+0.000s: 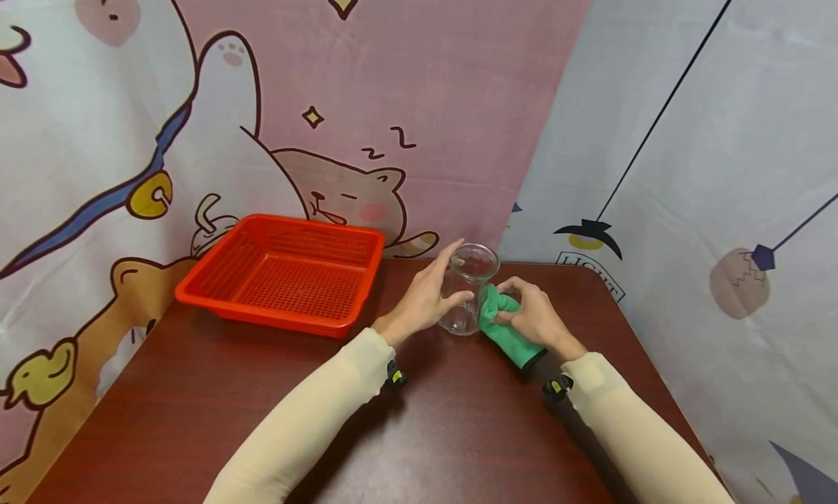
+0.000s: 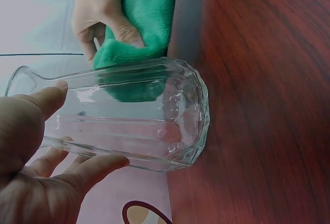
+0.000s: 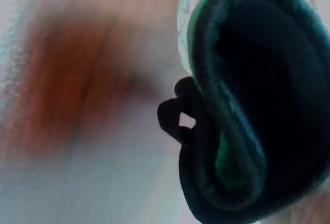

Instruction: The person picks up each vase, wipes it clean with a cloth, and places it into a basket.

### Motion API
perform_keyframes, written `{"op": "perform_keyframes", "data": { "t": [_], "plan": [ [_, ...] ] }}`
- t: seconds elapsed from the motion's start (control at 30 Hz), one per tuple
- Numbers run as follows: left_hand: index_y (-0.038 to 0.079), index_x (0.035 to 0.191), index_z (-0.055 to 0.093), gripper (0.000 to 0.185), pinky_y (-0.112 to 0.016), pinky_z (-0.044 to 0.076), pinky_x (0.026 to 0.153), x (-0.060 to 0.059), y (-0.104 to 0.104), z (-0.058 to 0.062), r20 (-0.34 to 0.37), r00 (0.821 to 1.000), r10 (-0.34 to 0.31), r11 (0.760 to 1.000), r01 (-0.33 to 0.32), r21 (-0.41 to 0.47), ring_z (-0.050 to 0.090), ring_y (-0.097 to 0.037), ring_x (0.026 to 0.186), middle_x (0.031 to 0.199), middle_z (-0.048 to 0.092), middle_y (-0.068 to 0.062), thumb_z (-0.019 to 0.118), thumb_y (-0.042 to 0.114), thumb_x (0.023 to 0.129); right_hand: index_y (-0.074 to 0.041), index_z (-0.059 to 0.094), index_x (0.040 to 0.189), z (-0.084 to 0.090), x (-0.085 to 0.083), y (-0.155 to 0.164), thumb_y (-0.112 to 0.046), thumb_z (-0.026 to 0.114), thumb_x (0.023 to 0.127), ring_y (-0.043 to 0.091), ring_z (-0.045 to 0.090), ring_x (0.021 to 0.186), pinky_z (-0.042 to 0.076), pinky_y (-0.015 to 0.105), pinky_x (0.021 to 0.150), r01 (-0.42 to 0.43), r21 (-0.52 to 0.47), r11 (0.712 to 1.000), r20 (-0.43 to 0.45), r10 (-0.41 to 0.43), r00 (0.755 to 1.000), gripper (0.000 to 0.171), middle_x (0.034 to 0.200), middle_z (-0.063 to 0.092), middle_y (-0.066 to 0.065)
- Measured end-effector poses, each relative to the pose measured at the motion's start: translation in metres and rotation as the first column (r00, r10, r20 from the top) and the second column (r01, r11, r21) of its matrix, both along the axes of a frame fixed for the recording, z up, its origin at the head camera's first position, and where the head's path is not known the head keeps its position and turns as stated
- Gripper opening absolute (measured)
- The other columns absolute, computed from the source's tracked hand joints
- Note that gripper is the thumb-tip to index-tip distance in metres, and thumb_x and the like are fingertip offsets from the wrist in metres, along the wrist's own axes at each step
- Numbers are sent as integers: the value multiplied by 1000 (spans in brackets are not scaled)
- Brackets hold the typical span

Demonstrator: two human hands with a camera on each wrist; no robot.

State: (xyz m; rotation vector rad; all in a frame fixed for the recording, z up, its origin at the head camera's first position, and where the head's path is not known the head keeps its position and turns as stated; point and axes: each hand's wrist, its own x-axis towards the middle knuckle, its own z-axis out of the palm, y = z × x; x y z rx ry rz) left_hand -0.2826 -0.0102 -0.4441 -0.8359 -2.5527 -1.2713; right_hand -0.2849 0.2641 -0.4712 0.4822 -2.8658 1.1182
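A clear, glossy glass jar [image 1: 468,289] with faceted walls stands on a dark reddish wood-grain table [image 1: 419,431] with a smooth, faintly shiny finish. At the jar's 3 o'clock, a soft green cloth [image 1: 507,326] shows a matt, fleecy nap and a stitched edge. At 9 o'clock sits a glossy red plastic basket [image 1: 286,273], its walls perforated. Printed fabric backdrops [image 1: 419,89] hang behind, matt.

Near half of the tabletop [image 1: 262,417] lies bare between the two forearms and out to the left edge. The red basket [image 1: 288,275] blocks the far left corner. The glass jar [image 1: 466,289] and green cloth [image 1: 507,329] occupy the far centre. Hanging curtains close off the back and right sides.
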Motion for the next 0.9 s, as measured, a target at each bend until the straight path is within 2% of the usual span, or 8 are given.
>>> {"op": "perform_keyframes", "data": {
  "t": [0.17, 0.23, 0.43, 0.53, 0.6, 0.73, 0.8, 0.9],
  "plan": [
    [23, 185, 23, 103, -56, 53, 132, -1, 0, 1, -6, 1000, -3, 1000, 3, 4, 60, -38, 161, 187, 44, -12, 89, 24, 106, -8, 73, 141, 7, -1, 1, -13, 95, 98, 33, 74, 117, 57, 50, 100, 15, -6, 1000, -9, -15, 1000, 49, 144, 77, 19],
    [23, 185, 23, 103, -55, 53, 132, -2, 0, 1, -8, 1000, 0, 1000, 1, 4, 61, -38, 161, 187, 44, -10, 89, 24, 106, -8, 72, 143, 10, -1, 1, -13, 95, 99, 32, 72, 115, 56, 48, 99, 16, -16, 1000, -11, -16, 1000, 50, 147, 76, 19],
    [22, 185, 24, 104, -56, 53, 131, -3, -2, -1, -9, 1000, 3, 1000, -3, 2, 62, -38, 159, 187, 45, -9, 90, 24, 105, -6, 71, 145, 14, -3, 2, -12, 93, 100, 42, 74, 130, 59, 64, 111, 4, -70, 998, -27, -6, 1000, 50, 153, 74, 21],
    [23, 185, 24, 104, -56, 53, 131, -3, -3, -2, -6, 1000, 8, 1000, -8, -2, 61, -38, 160, 187, 44, -8, 90, 24, 105, -6, 72, 145, 17, -5, 0, -12, 93, 101, 42, 76, 134, 59, 63, 113, -3, -104, 995, -42, -2, 999, 49, 150, 75, 20],
    [25, 185, 24, 104, -55, 52, 133, -2, -3, -1, -3, 1000, 12, 1000, -12, -4, 60, -37, 162, 188, 44, -7, 91, 25, 105, -6, 72, 144, 20, -5, -1, -12, 93, 101, 41, 77, 135, 61, 56, 113, -4, -132, 991, -52, -3, 999, 48, 147, 78, 19],
    [25, 185, 25, 104, -56, 51, 133, -1, -3, -1, -5, 1000, 13, 1000, -13, 0, 60, -38, 161, 187, 45, -9, 91, 24, 105, -6, 73, 143, 27, -5, -3, -9, 92, 101, 35, 79, 133, 64, 32, 103, -10, -219, 976, -57, -3, 998, 46, 142, 81, 18],
    [25, 185, 25, 104, -57, 51, 133, -1, -2, -1, -6, 1000, 15, 1000, -15, 1, 61, -38, 161, 185, 47, -11, 91, 24, 105, -5, 73, 144, 31, -4, -4, -8, 90, 102, 27, 80, 130, 63, 22, 98, -9, -263, 965, -55, -6, 998, 45, 143, 81, 18],
    [23, 185, 25, 104, -57, 52, 132, -2, -1, -1, -7, 1000, 21, 1000, -21, 2, 63, -39, 158, 182, 52, -14, 91, 23, 104, -5, 73, 146, 36, -3, -2, -9, 90, 103, 9, 79, 120, 63, 17, 90, -2, -322, 947, -46, -13, 999, 46, 146, 81, 18]
  ]
}}
